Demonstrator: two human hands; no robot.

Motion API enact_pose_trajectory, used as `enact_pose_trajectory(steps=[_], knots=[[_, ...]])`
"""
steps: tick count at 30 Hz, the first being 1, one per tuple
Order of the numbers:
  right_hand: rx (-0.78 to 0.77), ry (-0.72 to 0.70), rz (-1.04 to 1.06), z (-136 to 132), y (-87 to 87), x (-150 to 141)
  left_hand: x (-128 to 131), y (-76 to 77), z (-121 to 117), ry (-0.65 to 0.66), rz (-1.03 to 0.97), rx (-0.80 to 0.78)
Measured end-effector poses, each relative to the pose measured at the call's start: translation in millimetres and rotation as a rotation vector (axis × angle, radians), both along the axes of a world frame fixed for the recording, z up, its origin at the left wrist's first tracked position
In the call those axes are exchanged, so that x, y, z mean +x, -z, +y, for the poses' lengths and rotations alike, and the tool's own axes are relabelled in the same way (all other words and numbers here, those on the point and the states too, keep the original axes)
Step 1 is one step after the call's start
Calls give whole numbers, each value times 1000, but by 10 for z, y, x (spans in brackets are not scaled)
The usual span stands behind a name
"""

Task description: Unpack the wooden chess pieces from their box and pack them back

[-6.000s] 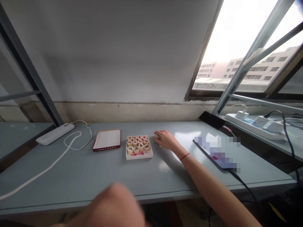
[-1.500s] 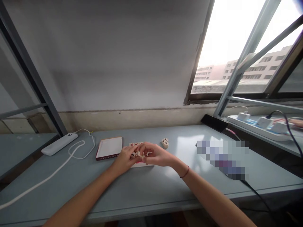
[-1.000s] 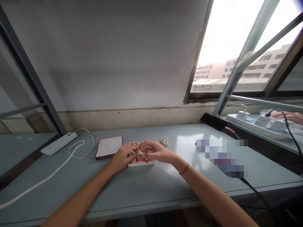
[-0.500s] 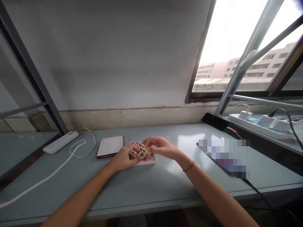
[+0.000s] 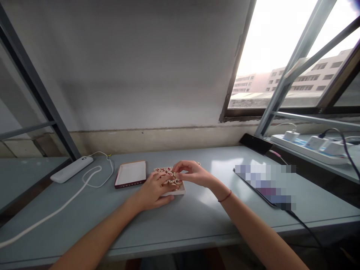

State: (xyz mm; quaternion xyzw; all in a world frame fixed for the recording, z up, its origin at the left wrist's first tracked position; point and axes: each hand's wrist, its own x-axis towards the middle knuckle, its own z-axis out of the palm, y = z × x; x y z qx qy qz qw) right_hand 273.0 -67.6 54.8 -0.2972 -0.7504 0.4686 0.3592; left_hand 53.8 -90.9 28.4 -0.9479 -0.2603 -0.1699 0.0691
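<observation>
- The right hand (image 5: 192, 174) has thumb and index drawn together at the marked discs (image 5: 171, 181); whether they grip one or merely touch it cannot be told, since the fingers hide the contact.
- The left hand (image 5: 153, 191) is spread, fingers draped over the discs, thumb along the near side of the white box (image 5: 180, 192), with nothing visibly pinched.
- The step looks like settling discs in the box; it seems best done with the left fingers as a light fence and the right fingertips working one disc by its rim, without nudging its neighbours.
- From the right fingertips, the nearest discs lie toward seven or eight o'clock, partly under the left fingers; red-marked ones (image 5: 163, 170) show toward ten.
- The box's near right corner sits at five o'clock.
- A sliver of another disc (image 5: 198, 163) peeks from behind the right hand at two o'clock.
- The shallow red-edged tray (image 5: 131, 174) rests at nine o'clock from the box, apart from it.
</observation>
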Motion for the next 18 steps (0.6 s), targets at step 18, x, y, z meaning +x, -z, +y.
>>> enact_pose_trajectory(steps=[18], knots=[[11,-9,-56,26,53,-23,40,55,20,-213,-135,-141]])
